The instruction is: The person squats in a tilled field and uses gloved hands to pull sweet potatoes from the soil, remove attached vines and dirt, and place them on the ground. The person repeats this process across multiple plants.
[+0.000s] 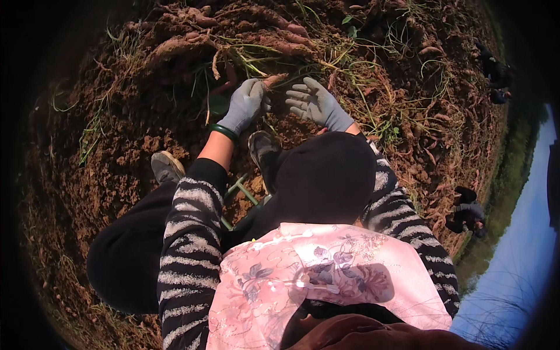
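My left hand [246, 104], in a grey work glove, is closed around a sweet potato [275, 80]; its orange-brown tip sticks out past the thumb. A dark green bangle [225, 133] sits on that wrist. Just to the right, my right hand [318, 105], gloved the same way, is held with its fingers apart and nothing in them. Beyond both hands lies a heap of soil-covered sweet potatoes [177, 47] with green vine stems [249, 59] across it. A dark green round object [218, 105] shows beside my left hand, too shaded to name.
My shoes [168, 166] stand on loose brown soil [127, 162]. Between my legs is a green metal frame [242, 189], mostly hidden. More sweet potatoes and cut vines [385, 105] cover the ground to the right. Far right, a person [468, 214] bends down, with dark figures [494, 74] farther up.
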Motion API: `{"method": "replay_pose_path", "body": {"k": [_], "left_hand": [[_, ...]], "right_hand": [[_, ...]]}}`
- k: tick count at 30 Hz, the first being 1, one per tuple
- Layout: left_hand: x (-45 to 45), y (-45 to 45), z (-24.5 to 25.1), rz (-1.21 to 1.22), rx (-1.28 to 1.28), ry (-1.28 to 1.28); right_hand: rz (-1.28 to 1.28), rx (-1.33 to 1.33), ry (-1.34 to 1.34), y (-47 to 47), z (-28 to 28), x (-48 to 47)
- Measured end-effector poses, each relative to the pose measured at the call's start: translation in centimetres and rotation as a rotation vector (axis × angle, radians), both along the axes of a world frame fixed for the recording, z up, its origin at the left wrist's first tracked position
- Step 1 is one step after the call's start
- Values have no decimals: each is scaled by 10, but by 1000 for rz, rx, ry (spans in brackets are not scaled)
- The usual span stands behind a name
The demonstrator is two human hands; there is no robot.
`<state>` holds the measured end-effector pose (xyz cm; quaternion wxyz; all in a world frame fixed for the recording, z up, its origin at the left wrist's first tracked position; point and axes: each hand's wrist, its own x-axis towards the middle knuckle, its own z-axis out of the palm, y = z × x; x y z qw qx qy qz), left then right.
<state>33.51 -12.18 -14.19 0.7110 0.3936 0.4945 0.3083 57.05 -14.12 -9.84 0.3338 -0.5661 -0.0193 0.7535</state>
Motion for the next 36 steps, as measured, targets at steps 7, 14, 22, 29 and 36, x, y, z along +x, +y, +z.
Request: {"method": "replay_pose_path", "body": {"k": [7,14,22,29,36], "left_hand": [[3,5,0,-9,426,319],[13,14,28,-36,73,58],[7,4,-2,78,-221,-533],[-1,4,3,-174,-69,-379],[7,11,6,-238,190,16]], "right_hand": [[-7,224,381,25,-15,-53],[20,363,-29,22,-27,-43],[-113,376,-276,21,-8,-54],[-182,430,-235,20,-38,-37],[-259,460,-172,17,-35,-39]]}}
